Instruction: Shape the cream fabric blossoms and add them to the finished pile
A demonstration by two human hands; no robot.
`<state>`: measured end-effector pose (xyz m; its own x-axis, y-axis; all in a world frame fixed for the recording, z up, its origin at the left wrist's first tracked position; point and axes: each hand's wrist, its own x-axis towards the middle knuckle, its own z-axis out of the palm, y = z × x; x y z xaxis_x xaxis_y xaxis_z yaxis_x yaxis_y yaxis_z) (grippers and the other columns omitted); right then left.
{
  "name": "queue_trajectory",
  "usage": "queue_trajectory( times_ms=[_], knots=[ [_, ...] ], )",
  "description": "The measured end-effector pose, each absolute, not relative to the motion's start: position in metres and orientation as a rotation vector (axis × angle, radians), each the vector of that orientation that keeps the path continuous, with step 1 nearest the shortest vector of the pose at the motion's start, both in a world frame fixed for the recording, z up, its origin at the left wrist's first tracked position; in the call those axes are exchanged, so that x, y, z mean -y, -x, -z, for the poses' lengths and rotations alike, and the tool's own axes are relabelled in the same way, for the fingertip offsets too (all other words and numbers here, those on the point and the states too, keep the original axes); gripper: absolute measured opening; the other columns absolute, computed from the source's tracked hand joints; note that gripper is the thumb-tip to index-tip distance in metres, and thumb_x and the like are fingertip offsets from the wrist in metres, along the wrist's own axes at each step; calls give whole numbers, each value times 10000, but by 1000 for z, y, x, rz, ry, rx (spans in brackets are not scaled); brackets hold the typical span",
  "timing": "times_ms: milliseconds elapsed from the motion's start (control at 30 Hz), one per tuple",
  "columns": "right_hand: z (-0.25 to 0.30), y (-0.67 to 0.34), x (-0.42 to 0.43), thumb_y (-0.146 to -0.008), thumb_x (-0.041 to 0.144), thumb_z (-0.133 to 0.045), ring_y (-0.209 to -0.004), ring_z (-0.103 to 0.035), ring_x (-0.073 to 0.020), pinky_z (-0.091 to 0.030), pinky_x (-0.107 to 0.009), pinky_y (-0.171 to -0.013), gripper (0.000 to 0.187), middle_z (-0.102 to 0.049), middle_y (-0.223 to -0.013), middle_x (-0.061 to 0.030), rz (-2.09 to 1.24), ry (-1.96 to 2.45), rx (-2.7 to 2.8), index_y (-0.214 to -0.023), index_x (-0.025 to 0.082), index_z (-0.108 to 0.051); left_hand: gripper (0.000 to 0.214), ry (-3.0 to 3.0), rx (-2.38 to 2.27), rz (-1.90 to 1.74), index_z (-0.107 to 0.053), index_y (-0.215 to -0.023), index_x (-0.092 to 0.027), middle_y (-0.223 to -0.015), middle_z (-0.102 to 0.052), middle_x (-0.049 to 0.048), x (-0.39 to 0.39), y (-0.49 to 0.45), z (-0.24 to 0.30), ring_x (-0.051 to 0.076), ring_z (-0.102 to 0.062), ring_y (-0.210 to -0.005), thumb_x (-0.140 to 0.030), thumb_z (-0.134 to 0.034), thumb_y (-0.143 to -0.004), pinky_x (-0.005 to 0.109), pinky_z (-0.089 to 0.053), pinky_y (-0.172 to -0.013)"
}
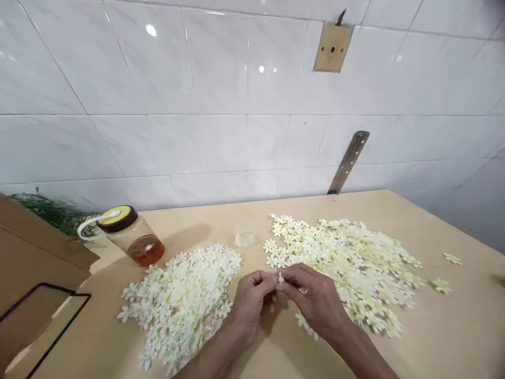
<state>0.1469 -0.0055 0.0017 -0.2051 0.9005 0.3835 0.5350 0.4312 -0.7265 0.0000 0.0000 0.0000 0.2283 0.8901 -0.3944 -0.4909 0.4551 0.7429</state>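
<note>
My left hand [254, 297] and my right hand [311, 295] meet above the wooden table, between two heaps of flowers. Pinched between the fingertips of both is a small white artificial flower [281, 277]; most of it is hidden by the fingers. The left heap of white flowers [185, 295] lies beside my left forearm. Beyond my right hand spreads the other heap of cream-yellow flowers [347, 258], a few of them loose near my right wrist.
A clear bottle [136, 239] with amber liquid and a yellow-brown lid leans at the left. Near it stand a cardboard box [35, 273] and green sprigs [51, 213]. A small clear dish [244, 239] sits behind my hands. A metal strip [349, 163] rests against the tiled wall.
</note>
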Motion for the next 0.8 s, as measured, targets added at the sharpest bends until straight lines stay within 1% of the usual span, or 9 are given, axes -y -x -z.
queue_trajectory(
  times_ms=[67, 133, 233, 367, 433, 500, 567, 700, 800],
  knots=[
    [-1, -148, 7, -864, 259, -621, -705, -625, -151, -480, -240, -661, 95, -693, -783, -19, -521, 1240, 1876, -836, 229, -707, 279, -548, -874, -1016, -557, -575, -122, -442, -533, 7, 0, 1, 2, 69, -427, -381, -307, -755, -640, 199, -310, -422],
    [-1, -148, 8, -871, 282, -610, -656, -617, -146, -476, -241, -632, 135, -679, -716, -11, -572, 1265, 1838, -789, 221, -697, 278, -570, -838, -1009, -552, -585, -127, -457, -546, 15, -1, 2, 6, 75, -443, -392, -321, -726, -681, 203, -322, -430],
    [-1, -145, 8, -891, 360, -572, -599, -611, -145, -482, -248, -589, 230, -659, -648, -10, -845, 1305, 1692, -752, 197, -659, 276, -605, -776, -970, -554, -637, -134, -492, -565, 19, -2, 3, 14, 82, -461, -405, -352, -672, -757, 203, -328, -427],
    [4, -142, 5, -873, 453, -574, -562, -618, -155, -512, -271, -557, 293, -641, -608, -11, -1311, 1233, 1375, -799, 171, -601, 248, -643, -753, -995, -590, -763, -126, -591, -591, 14, -4, 5, 21, 83, -491, -447, -350, -697, -759, 198, -348, -426],
    [6, -142, 4, -855, 455, -602, -571, -628, -162, -522, -281, -553, 296, -642, -633, -5, -1380, 1182, 1310, -939, 172, -593, 261, -670, -756, -999, -607, -800, -114, -607, -591, 18, -5, 6, 23, 85, -501, -463, -352, -704, -758, 197, -353, -429],
    [7, -142, 4, -864, 443, -595, -605, -647, -174, -534, -292, -564, 356, -654, -680, -7, -1350, 1168, 1343, -1108, 186, -559, 262, -680, -760, -982, -615, -792, -102, -592, -586, 22, -6, 7, 24, 79, -492, -456, -351, -694, -768, 195, -346, -429],
    [7, -143, 4, -872, 422, -586, -677, -667, -187, -547, -304, -615, 373, -681, -770, -33, -1226, 1208, 1475, -1171, 201, -561, 251, -678, -765, -971, -617, -779, -99, -566, -578, 20, -6, 7, 24, 71, -477, -443, -341, -682, -778, 192, -339, -432],
    [3, -145, 6, -827, 371, -632, -828, -675, -206, -552, -299, -716, 340, -701, -994, -74, -954, 1336, 1747, -1134, 227, -640, 259, -683, -790, -989, -591, -729, -113, -505, -538, -5, -6, 7, 22, 61, -439, -403, -351, -685, -774, 191, -326, -425],
    [2, -147, 7, -821, 362, -630, -765, -682, -201, -553, -296, -701, 293, -724, -875, -46, -883, 1420, 1787, -1082, 234, -661, 279, -704, -825, -995, -589, -744, -115, -509, -549, 1, -4, 7, 20, 71, -451, -399, -371, -699, -756, 196, -332, -413]
  ],
)
